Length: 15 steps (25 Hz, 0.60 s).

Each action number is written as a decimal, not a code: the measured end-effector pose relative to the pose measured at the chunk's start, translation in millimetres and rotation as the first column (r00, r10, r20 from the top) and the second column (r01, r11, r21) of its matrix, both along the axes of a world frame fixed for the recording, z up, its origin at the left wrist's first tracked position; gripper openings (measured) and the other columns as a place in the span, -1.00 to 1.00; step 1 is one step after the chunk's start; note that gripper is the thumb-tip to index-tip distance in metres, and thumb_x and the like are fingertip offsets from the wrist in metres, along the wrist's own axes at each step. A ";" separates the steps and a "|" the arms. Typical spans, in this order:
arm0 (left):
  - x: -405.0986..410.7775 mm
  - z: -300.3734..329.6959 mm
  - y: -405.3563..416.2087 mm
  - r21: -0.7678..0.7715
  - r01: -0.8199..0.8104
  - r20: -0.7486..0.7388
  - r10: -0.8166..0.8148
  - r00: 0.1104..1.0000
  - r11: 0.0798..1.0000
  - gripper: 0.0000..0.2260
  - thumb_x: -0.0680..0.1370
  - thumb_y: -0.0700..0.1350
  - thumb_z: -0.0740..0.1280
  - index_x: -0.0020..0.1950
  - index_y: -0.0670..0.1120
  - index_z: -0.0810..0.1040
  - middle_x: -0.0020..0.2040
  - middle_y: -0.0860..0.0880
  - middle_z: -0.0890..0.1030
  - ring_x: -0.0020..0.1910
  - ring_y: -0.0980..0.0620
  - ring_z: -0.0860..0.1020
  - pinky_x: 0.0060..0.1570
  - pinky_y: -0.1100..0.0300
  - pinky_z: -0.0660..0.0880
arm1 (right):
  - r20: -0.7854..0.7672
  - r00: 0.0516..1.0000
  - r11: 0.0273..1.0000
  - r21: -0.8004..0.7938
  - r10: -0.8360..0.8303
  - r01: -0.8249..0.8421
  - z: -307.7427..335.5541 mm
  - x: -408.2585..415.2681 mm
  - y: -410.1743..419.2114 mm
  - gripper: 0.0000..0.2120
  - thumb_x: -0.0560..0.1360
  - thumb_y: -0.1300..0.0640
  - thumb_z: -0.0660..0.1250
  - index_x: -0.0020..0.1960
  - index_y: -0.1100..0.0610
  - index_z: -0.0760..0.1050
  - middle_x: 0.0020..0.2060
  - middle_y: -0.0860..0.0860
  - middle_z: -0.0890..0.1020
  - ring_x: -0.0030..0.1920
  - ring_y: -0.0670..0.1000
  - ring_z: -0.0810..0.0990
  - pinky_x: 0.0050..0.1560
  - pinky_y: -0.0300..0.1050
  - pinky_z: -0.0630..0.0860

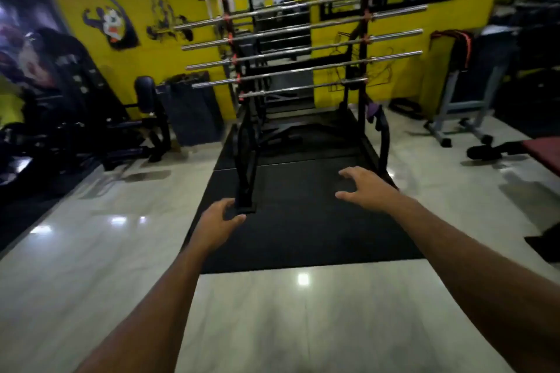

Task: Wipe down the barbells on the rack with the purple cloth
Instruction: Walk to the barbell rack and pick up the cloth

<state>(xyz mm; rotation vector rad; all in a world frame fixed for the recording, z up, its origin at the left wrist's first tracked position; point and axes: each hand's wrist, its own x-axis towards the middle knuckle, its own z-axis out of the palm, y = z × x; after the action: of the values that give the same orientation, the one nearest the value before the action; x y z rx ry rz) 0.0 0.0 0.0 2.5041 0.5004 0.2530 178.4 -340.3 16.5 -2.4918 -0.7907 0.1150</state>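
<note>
A black rack (362,91) stands ahead on a black floor mat (303,221). It carries several steel barbells (303,50) lying across it, one above another. The purple cloth (372,110) hangs on the rack's lower right side, low by the right upright. My left hand (216,225) reaches forward over the mat's left edge, fingers relaxed, holding nothing. My right hand (368,186) stretches out over the mat with fingers spread, also empty. Both hands are well short of the rack and the cloth.
A black weight machine (75,118) fills the left side. A grey bench frame (460,109) and a red padded bench (542,150) stand at the right. Glossy light floor tiles (288,312) lie around the mat. A yellow wall (169,51) with mirrors is behind the rack.
</note>
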 end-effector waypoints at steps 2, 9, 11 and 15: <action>36.1 -13.4 -5.4 -0.030 0.007 0.016 -0.006 1.000 1.000 -0.46 0.52 0.07 0.45 0.45 -0.07 0.44 0.38 -0.08 0.52 0.35 -0.04 0.49 0.29 0.08 0.42 | -0.027 0.999 1.000 0.003 -0.028 0.028 -7.1 25.2 -9.1 -0.35 0.51 -0.13 0.45 0.50 0.09 0.35 0.39 0.06 0.45 0.39 0.06 0.45 0.39 -0.05 0.40; 190.7 -42.7 -18.0 -0.189 0.102 -0.079 -0.119 0.990 0.977 -0.48 0.53 0.00 0.46 0.45 -0.08 0.45 0.38 -0.09 0.52 0.36 -0.05 0.48 0.29 0.07 0.42 | -0.129 0.980 0.988 -0.040 -0.153 0.149 -34.7 133.0 -28.3 -0.36 0.52 -0.11 0.44 0.50 0.09 0.34 0.39 0.05 0.43 0.38 0.07 0.45 0.36 -0.03 0.43; 235.2 -46.8 -11.6 -0.204 0.116 -0.076 -0.134 0.988 0.972 -0.48 0.53 0.01 0.46 0.45 -0.07 0.45 0.39 -0.08 0.51 0.37 -0.03 0.47 0.30 0.06 0.43 | -0.153 0.971 0.983 -0.050 -0.181 0.176 -38.9 168.3 -22.9 -0.36 0.51 -0.11 0.45 0.49 0.10 0.35 0.36 0.07 0.45 0.34 0.08 0.48 0.33 -0.03 0.45; 348.6 -48.7 13.7 -0.224 0.197 -0.055 -0.214 0.975 0.954 -0.49 0.53 0.03 0.46 0.45 -0.04 0.45 0.39 -0.08 0.51 0.37 -0.02 0.47 0.30 0.07 0.42 | -0.160 0.951 0.965 -0.038 -0.263 0.260 -49.7 250.5 -1.5 -0.36 0.50 -0.13 0.46 0.47 0.08 0.36 0.33 0.07 0.47 0.32 0.09 0.49 0.32 0.01 0.47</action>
<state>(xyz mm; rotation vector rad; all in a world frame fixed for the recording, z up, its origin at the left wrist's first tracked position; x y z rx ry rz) 348.6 13.7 -48.7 2.3343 0.2768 0.0169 428.9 -341.8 -33.2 -2.5381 -0.3886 0.2294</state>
